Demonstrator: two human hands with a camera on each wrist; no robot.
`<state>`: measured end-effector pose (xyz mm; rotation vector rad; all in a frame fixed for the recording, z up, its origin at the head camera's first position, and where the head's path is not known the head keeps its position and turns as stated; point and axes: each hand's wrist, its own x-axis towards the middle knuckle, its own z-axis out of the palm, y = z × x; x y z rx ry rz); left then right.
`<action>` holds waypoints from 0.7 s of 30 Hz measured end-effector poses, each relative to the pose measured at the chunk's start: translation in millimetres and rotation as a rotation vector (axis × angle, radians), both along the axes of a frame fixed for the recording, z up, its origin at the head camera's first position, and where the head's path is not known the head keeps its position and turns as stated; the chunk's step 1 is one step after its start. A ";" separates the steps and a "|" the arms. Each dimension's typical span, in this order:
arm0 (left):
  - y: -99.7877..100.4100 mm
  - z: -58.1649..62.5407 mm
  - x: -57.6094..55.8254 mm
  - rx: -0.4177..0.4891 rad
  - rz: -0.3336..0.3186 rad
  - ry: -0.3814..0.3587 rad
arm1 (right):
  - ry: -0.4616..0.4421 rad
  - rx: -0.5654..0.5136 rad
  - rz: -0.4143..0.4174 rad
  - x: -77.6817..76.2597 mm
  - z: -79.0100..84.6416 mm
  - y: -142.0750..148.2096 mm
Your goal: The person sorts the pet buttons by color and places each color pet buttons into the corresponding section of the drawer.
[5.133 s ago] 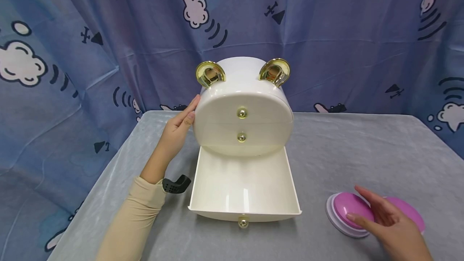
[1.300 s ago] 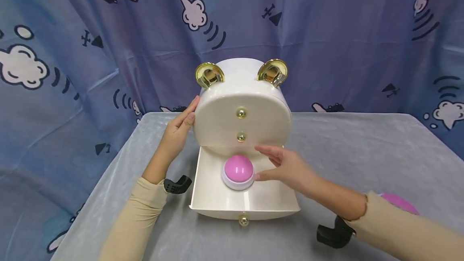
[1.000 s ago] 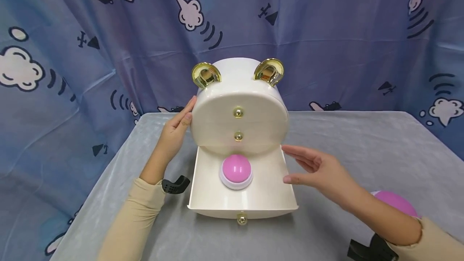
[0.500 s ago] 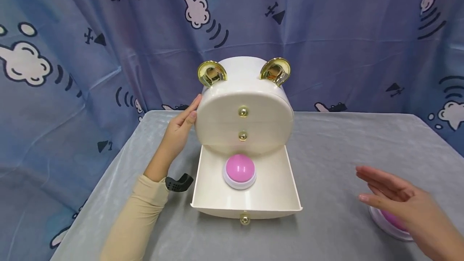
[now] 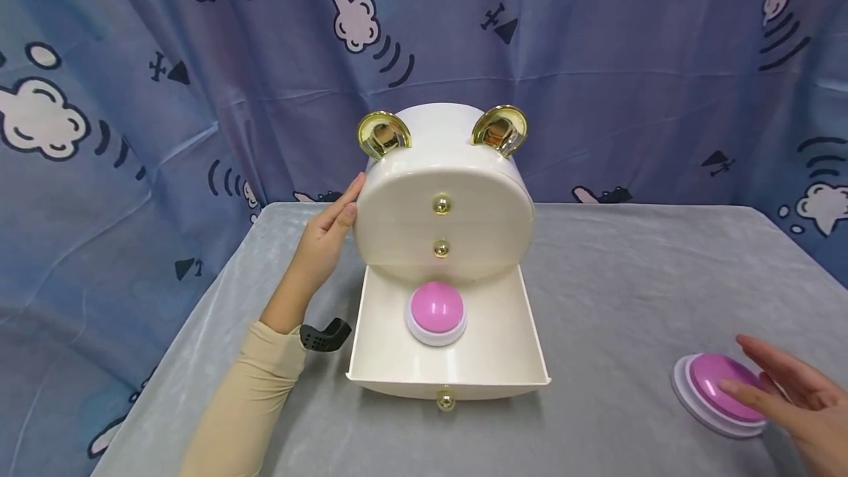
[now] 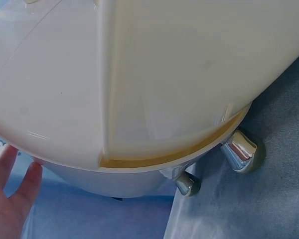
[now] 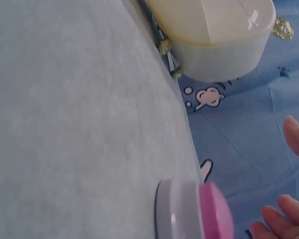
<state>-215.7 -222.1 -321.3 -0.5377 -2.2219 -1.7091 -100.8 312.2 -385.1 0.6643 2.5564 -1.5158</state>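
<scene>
A white rounded drawer cabinet with two gold ears stands mid-table, its bottom drawer pulled out. My left hand rests with straight fingers on the cabinet's left side; the left wrist view also shows its fingertips at the cabinet edge. Inside the drawer sits a round button-like thing with a pink dome and white base. A second pink-domed button lies on the table at the right. My right hand is spread beside and over it, thumb overlapping the dome; the right wrist view shows the fingers apart from it.
Gold knobs mark the upper two drawers, which are closed, and another knob sticks out from the open drawer's front. Grey cloth covers the table. A blue patterned curtain hangs behind. Gold feet hold the cabinet up.
One pink-domed button has gone from the right of the table into the drawer. My right hand let go of it and moved back right to the other button. The left hand stays put.
</scene>
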 end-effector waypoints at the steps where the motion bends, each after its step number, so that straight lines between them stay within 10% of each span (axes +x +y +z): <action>1: -0.2 -0.3 0.2 -0.001 0.002 -0.001 | 0.011 0.008 -0.005 0.5 -3.8 3.0; 21: -0.4 -0.8 1.6 0.005 -0.006 0.004 | -0.164 -0.030 -0.172 -10.7 -49.2 39.2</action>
